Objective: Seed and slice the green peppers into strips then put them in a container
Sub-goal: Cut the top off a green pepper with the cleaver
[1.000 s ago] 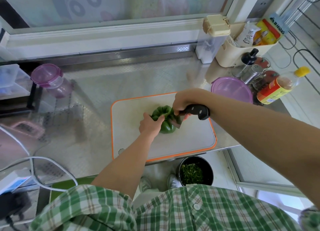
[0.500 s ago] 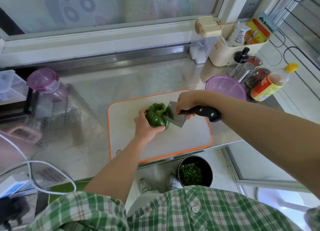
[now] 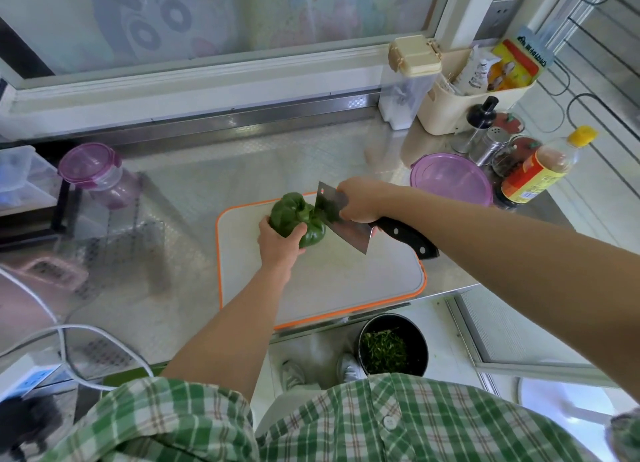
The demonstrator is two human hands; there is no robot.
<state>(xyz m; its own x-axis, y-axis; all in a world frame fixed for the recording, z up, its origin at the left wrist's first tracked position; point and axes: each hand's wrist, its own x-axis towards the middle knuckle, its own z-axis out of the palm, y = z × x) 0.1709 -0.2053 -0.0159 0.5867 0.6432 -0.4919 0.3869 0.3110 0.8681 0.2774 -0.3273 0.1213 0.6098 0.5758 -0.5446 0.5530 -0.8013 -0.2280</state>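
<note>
1. The pepper [image 3: 294, 215] is in the far left part of the board [image 3: 346, 288], close to its far edge. I cannot tell whether it rests on the board or is lifted slightly off it.
2. The left hand [image 3: 278, 245] grips the pepper from the near side, with fingers and thumb curled round its lower half.
3. The right hand [image 3: 358, 201] is clamped on the knife [image 3: 349, 231] where blade meets handle. The black handle sticks out behind the hand toward the board's right edge.
4. The blade is tilted and lies against the pepper's right side, near the left fingers. I cannot tell whether its edge has entered the flesh.
5. The hands are apart, with the pepper between them.
6. The board lies at the near edge of the table [image 3: 166, 226].
7. A purple-lidded tub [image 3: 450, 181] stands on the table past the board's far right corner.
8. A black bin [image 3: 415, 337] holding green scraps sits on the floor below the table's near edge.
</note>
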